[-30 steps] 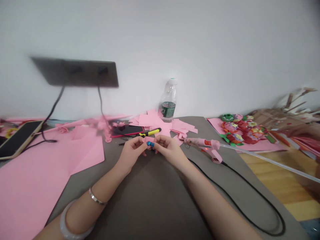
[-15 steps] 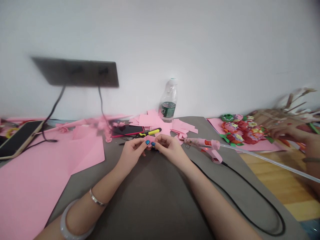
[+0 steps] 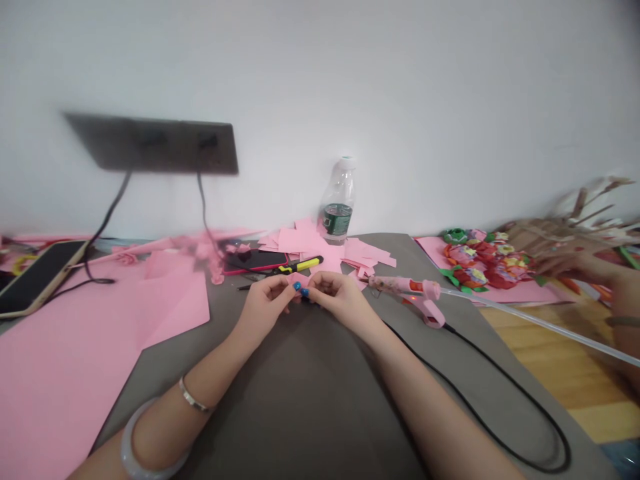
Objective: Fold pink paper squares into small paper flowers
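Drawn closer, the left hand (image 3: 263, 308) and right hand (image 3: 341, 308) pinch pink paper (image 3: 296, 278) below a clear plastic bottle (image 3: 337, 200).

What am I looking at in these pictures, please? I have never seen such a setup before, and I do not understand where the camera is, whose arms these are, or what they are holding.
There is no machine here. All the pictures come from one camera worn on a person's head, so it looks forward and down, as the person does. The arms are that person's own. The left hand and the right hand pinch a small piece of pink paper between them. They work above a grey mat. Around them lie pink paper scraps, a yellow and black craft knife and a pink hot glue gun. A large pink sheet lies to the left, a phone at far left, and paper flowers to the right, near another person's hand.
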Demonstrator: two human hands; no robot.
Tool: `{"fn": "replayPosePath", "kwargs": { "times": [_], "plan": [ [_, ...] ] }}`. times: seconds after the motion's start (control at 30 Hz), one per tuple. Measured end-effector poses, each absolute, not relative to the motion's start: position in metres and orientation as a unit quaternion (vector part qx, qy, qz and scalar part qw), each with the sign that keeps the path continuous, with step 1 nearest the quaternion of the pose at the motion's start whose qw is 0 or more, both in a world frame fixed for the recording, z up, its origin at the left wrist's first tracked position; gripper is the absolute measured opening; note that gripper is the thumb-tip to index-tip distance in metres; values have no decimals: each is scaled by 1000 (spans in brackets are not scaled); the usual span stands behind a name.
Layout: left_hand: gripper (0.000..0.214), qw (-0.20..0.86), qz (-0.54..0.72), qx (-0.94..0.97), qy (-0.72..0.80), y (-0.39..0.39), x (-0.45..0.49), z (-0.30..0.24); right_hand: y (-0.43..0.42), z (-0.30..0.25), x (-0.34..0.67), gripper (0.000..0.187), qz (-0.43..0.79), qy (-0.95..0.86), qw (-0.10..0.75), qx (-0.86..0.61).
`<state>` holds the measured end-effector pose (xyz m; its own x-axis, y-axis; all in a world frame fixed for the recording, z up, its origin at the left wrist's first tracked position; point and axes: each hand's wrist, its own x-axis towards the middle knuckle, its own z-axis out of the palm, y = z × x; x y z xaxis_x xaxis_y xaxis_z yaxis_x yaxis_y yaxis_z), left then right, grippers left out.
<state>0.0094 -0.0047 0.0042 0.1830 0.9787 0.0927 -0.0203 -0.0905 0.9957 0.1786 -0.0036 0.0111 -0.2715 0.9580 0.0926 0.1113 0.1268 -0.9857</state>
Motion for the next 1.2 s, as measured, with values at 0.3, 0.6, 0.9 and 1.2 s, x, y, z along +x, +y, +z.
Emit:
{"fn": "replayPosePath", "kwargs": {
  "times": [0.3,0.6,0.9,1.2],
  "plan": [
    [15,496,443,611,430,-8,11,6,0,11,181,35,472,-593,486,-436],
    [20,543,436,596,400,-7,11,5,-2,15,180,40,525,-571,467,-424],
    [22,555,473,558,396,-4,10,2,-4,18,175,38,507,-580,478,-422],
    [24,547,504,528,409,-4,9,0,-2,13,177,29,486,-608,479,-406]
  ]
}}
